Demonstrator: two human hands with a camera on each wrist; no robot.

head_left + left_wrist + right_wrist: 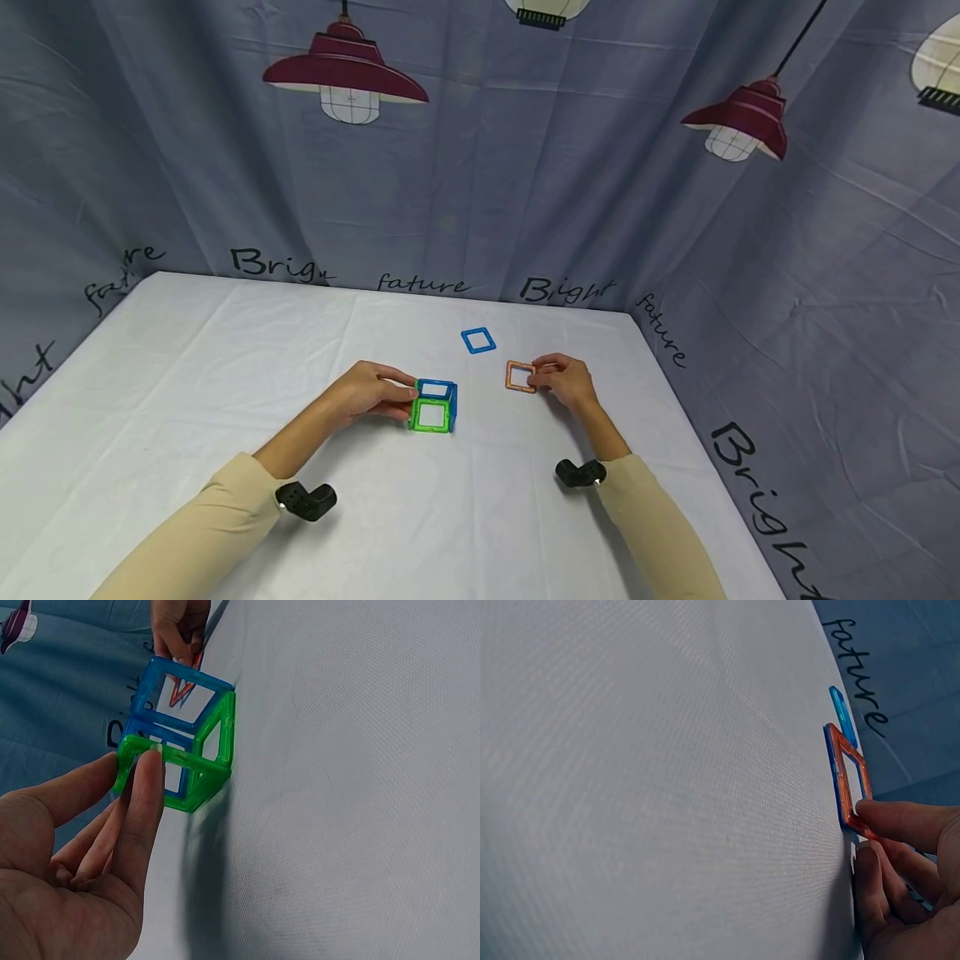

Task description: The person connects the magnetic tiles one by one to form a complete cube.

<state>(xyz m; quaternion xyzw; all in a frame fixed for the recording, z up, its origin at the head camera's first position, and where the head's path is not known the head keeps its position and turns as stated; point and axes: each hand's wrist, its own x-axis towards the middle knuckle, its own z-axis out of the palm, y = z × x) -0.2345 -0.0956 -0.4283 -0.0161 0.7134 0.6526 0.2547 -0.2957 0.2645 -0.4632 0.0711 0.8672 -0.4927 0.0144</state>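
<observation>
On the table stands a cube of square magnetic tile frames (431, 431), green at the front and left, blue on top and right. My left hand (371, 392) holds the cube by its left side, thumb and fingers at a green tile (214, 766) in the left wrist view. Out to the right, my right hand (564, 380) pinches one side of an orange square tile (509, 375) between thumb and fingers. In the right wrist view this orange tile (838, 780) is tilted close over the cloth. A loose blue square tile (469, 348) lies farther back.
A white cloth (405, 517) covers the table. Behind it and along the right hangs a grey-blue curtain (450, 183) printed with lamps and lettering. Black wrist cameras (307, 502) sit at both sleeves.
</observation>
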